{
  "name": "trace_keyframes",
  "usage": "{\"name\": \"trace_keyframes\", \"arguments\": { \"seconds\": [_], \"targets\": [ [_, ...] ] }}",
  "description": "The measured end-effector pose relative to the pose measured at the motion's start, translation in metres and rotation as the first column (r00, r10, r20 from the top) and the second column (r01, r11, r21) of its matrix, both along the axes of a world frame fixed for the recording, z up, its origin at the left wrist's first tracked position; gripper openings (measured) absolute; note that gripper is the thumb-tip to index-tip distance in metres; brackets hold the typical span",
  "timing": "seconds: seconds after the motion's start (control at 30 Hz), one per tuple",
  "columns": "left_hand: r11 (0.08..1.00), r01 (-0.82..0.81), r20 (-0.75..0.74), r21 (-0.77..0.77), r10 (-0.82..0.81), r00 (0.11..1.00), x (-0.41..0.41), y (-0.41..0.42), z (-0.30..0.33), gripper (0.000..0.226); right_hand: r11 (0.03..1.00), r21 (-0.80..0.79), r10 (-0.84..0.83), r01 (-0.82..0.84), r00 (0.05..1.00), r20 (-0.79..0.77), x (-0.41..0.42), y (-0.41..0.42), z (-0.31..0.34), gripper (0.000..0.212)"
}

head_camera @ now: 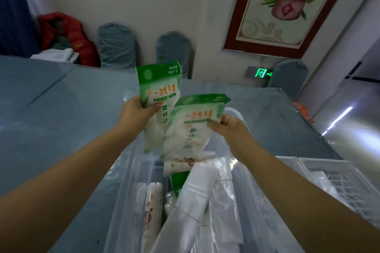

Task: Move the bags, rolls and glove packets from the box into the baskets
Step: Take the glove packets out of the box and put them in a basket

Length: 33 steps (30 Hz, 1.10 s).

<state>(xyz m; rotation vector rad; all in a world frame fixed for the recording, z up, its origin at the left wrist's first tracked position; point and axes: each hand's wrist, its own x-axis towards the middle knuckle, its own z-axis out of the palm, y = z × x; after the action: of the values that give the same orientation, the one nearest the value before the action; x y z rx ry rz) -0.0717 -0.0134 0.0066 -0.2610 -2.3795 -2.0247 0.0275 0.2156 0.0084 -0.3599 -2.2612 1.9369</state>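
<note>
My left hand (136,112) grips a green and white glove packet (159,88), held upright above the far end of the clear plastic box (121,187). My right hand (227,127) grips a second glove packet (193,127), tilted and overlapping the first. Inside the box lie printed rolls (151,209), another roll (185,163), a third green packet (178,181) partly buried, and white plastic bags (197,197). A white slatted basket (337,181) stands to the right of the box.
The box and basket rest on a table with a grey-blue cloth (61,109). Grey covered chairs (117,45) line the wall beyond, with a red jacket (67,35) at the far left. The table's right edge drops off near the basket.
</note>
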Motion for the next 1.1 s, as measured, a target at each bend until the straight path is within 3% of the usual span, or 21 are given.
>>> {"name": "trace_keyframes", "arguments": {
  "seconds": [0.07, 0.13, 0.23, 0.33, 0.47, 0.53, 0.6, 0.63, 0.7, 0.77, 0.87, 1.0, 1.1],
  "targets": [
    [0.988, 0.057, 0.050, 0.141, -0.065, 0.997, 0.010, 0.011, 0.017, 0.007, 0.992, -0.089, -0.095, 0.089, 0.994, -0.063, 0.002, 0.003, 0.022, 0.006],
    [0.964, 0.136, 0.114, 0.228, -0.165, 0.980, 0.021, 0.025, 0.029, 0.003, 0.972, -0.177, -0.173, 0.155, 0.980, -0.095, 0.005, 0.002, 0.039, 0.018],
    [0.962, 0.177, 0.151, 0.208, -0.210, 0.966, 0.041, 0.046, 0.045, 0.027, 0.932, -0.326, -0.210, 0.158, 0.969, -0.131, 0.016, 0.003, 0.055, 0.017],
    [0.958, 0.197, 0.196, 0.209, -0.239, 0.951, 0.060, 0.068, 0.057, 0.052, 0.937, -0.307, -0.226, 0.166, 0.959, -0.170, 0.025, 0.003, 0.061, 0.013],
    [0.935, 0.178, 0.294, 0.307, -0.272, 0.916, 0.082, 0.096, 0.069, 0.063, 0.903, -0.212, -0.414, 0.374, 0.889, -0.196, 0.030, 0.013, 0.065, 0.012],
    [0.965, 0.130, 0.182, 0.228, -0.174, 0.968, 0.087, 0.108, 0.069, 0.053, 0.858, -0.155, -0.513, 0.489, 0.831, -0.217, 0.032, 0.025, 0.067, 0.016],
    [0.999, 0.020, -0.111, 0.046, -0.015, 0.994, 0.094, 0.118, 0.065, 0.054, 0.796, -0.163, -0.605, 0.583, 0.755, -0.253, 0.034, 0.040, 0.071, 0.017],
    [1.000, 0.007, -0.260, -0.001, -0.007, 0.965, 0.099, 0.125, 0.064, 0.056, 0.765, -0.188, -0.644, 0.616, 0.716, -0.269, 0.035, 0.047, 0.074, 0.017],
    [0.987, 0.126, -0.402, -0.101, -0.156, 0.902, 0.114, 0.147, 0.063, 0.053, 0.720, -0.228, -0.693, 0.656, 0.656, -0.300, 0.037, 0.061, 0.081, 0.021],
    [0.938, 0.286, -0.395, -0.195, -0.342, 0.853, 0.126, 0.176, 0.061, 0.053, 0.712, -0.268, -0.700, 0.649, 0.631, -0.333, 0.039, 0.073, 0.087, 0.029],
    [0.906, 0.369, -0.338, -0.207, -0.420, 0.842, 0.133, 0.217, 0.064, 0.066, 0.758, -0.360, -0.645, 0.544, 0.704, -0.295, 0.044, 0.094, 0.091, 0.037],
    [0.918, 0.395, -0.235, 0.044, -0.375, 0.897, 0.136, 0.269, 0.070, 0.077, 0.875, -0.345, -0.442, 0.339, 0.851, -0.285, 0.056, 0.141, 0.096, 0.036],
    [0.937, 0.305, -0.193, 0.169, -0.272, 0.943, 0.136, 0.314, 0.069, 0.060, 0.909, -0.362, -0.327, 0.207, 0.892, -0.311, 0.065, 0.179, 0.096, 0.026]
  ]
}}
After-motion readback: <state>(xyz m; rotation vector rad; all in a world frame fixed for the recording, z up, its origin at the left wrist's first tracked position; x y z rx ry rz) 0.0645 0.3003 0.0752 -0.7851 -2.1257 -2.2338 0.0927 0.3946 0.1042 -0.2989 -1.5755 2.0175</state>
